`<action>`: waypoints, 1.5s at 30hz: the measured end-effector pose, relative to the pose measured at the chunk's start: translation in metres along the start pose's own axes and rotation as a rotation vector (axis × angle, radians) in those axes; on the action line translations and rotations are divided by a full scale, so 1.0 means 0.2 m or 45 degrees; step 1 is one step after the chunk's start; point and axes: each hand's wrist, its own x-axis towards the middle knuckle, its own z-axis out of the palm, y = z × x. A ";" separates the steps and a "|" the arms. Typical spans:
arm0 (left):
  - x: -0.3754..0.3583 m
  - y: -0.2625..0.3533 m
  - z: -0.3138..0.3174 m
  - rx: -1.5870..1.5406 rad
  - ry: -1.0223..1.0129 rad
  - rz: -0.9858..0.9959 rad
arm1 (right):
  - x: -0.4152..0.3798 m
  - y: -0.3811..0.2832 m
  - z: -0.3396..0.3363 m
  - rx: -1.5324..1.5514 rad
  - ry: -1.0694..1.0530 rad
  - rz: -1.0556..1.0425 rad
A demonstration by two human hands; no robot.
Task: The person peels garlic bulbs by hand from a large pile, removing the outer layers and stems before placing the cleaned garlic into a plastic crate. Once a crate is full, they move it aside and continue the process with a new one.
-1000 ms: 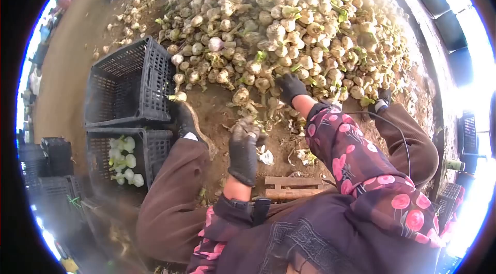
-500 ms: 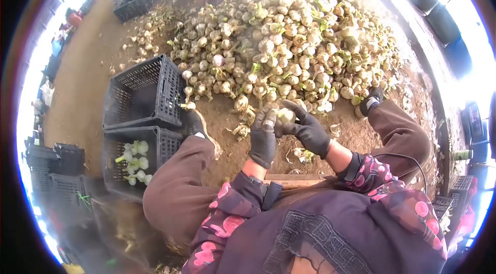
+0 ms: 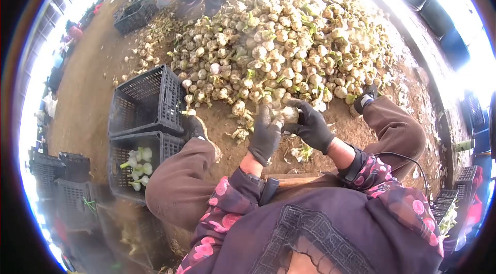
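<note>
A garlic bulb (image 3: pixel 290 115) was gripped in the right hand (image 3: pixel 313 128); whether the left hand (image 3: pixel 265 137) beside it was closed could not be told. Two-handed handling seemed under way, steadiness called for. Beyond both, a pile (image 3: pixel 289 47) was heaped.

No legible text, brand, number or sign is showing on any surface; glare and haze toward the edges are possibly obscuring smaller markings.

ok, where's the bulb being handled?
Head view, slightly right of centre: the bulb is between the left hand and right hand, just below the near edge of the garlic pile in the picture.
</note>
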 end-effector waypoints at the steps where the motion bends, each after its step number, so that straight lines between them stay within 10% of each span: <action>1: 0.01 -0.02 0.00 0.243 0.053 0.148 | -0.01 -0.03 0.01 -0.603 0.046 -0.137; 3: 0.03 -0.04 -0.01 -0.028 0.055 0.020 | 0.00 -0.02 0.00 -1.217 0.081 -0.267; 5: 0.02 -0.02 -0.03 -0.290 0.054 -0.114 | 0.04 0.07 -0.04 -0.149 0.131 -0.171; 10: 0.00 0.12 0.01 -0.206 -0.092 -0.129 | 0.06 0.09 -0.12 0.587 -0.013 0.289; 15: 0.00 0.07 0.06 0.298 -0.077 0.137 | 0.04 0.11 -0.07 0.611 0.027 0.146; 19: 0.00 0.05 0.09 -0.008 -0.132 -0.025 | 0.02 0.05 -0.09 -0.451 0.150 -0.485; 21: 0.01 0.08 0.10 -0.271 -0.205 -0.124 | 0.03 0.00 -0.13 -0.078 0.017 -0.015; 23: 0.00 0.11 0.11 -0.132 -0.328 0.008 | 0.04 0.03 -0.14 -0.232 0.065 -0.101; 25: -0.01 0.11 0.13 -0.035 -0.304 -0.047 | 0.03 -0.03 -0.13 0.779 0.130 0.410; 31: 0.01 -0.01 0.10 -0.490 -0.207 -0.243 | 0.02 -0.06 -0.05 0.713 0.331 0.273; 35: 0.02 -0.11 0.05 0.584 -0.196 0.289 | -0.02 -0.02 -0.11 0.506 0.355 0.321; 37: 0.01 -0.08 0.09 1.726 -0.316 -0.146 | -0.02 -0.03 -0.07 0.619 0.309 0.144; 39: 0.08 -0.48 -0.11 1.588 -1.079 -0.306 | -0.04 -0.05 -0.12 0.487 0.132 0.062; 42: 0.05 -0.67 -0.12 1.475 -0.487 0.212 | 0.03 -0.04 -0.15 0.228 0.279 0.174; 43: 0.03 -0.26 0.01 1.369 -0.269 -0.197 | 0.04 0.06 -0.24 0.209 0.270 0.156; 45: 0.05 -0.25 0.00 0.825 0.160 0.171 | 0.07 0.13 -0.27 0.170 0.410 0.190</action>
